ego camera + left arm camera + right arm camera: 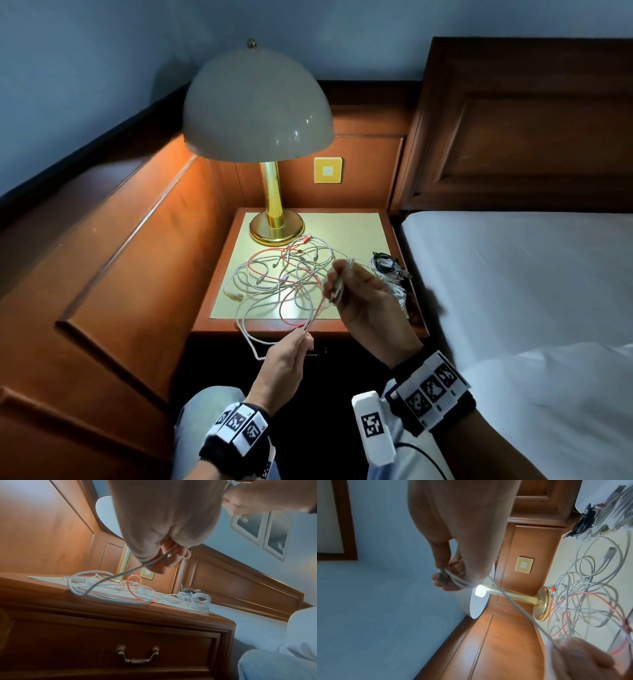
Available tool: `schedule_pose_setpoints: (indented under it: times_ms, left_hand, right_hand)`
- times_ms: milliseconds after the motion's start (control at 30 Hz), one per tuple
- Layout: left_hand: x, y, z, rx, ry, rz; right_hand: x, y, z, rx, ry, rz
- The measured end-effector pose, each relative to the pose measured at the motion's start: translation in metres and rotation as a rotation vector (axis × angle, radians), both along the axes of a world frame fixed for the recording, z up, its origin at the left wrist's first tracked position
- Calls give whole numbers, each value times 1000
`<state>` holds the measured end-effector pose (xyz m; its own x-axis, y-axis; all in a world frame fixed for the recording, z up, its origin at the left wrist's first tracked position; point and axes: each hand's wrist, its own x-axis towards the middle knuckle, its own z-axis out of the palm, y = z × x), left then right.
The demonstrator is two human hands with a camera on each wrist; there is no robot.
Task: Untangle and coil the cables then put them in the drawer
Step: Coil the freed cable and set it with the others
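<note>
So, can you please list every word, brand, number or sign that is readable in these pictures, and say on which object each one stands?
No readable text in any view.
Wrist bands: black-and-white square code markers only, no letters or digits.
Wall plate: a small mark in its middle, too small to read.
Framed pictures on the wall: blurred, no legible writing.
Cables and lamp: no visible label or brand.

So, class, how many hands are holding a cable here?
2. The left hand pinches the grey-white cable off the nightstand's front edge; the right hand grips its gathered loops above the nightstand top. No other hand shows.
</note>
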<state>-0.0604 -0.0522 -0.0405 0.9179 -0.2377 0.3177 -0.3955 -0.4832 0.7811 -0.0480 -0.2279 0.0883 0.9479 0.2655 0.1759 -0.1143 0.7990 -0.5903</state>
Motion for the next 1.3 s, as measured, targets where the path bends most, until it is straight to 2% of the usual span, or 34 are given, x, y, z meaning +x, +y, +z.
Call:
schedule_pose_setpoints:
  times_ms: [100, 133, 200, 267, 333, 367, 467, 533, 633, 833, 933, 1033, 1133, 1200, 1300]
  left_hand:
    - [-7, -1, -3, 27, -34, -44]
    - [-10, -1, -4, 23, -36, -53]
    - [-16, -1, -4, 38, -64, -71]
    - [-21, -2, 1, 49, -89, -88]
    - [-24, -1, 7, 26, -94, -63]
    - [-24, 0, 11, 18, -106, -48]
    - [-21, 5, 20, 35, -178, -33]
    - [-18, 6, 26, 36, -204, -20]
    - [-10, 4, 35, 27, -237, 8]
    - [11, 0, 47, 41, -199, 3]
    - [17, -4, 48, -2, -150, -26]
    - [16, -5, 45, -74, -58, -77]
    - [7, -16, 49, -305, 150, -134]
    - [4, -19, 46, -388, 215, -128]
    - [11, -9, 31, -158, 83, -65]
  right_hand:
    - [16, 0, -1, -78, -62, -216]
    - [20, -1, -3, -196, -91, -310]
    - [28, -4, -15, -550, -191, -484]
    - [31, -9, -33, -940, -333, -563]
    - [32, -16, -55, -1291, -511, -569]
    - [30, -20, -65, -1400, -549, -529]
    - [22, -29, -79, -1478, -379, -281]
    - [12, -28, -83, -1427, -270, -103]
    - [-4, -19, -81, -1121, -107, 71]
    - [-24, -5, -66, -566, 154, 162]
    - [-29, -4, -64, -365, 233, 193]
    - [-31, -5, -61, -311, 166, 234]
    - [-32, -7, -49, -242, 131, 285]
    - [-31, -8, -37, -196, 86, 304]
    - [-26, -8, -16, -118, 22, 309]
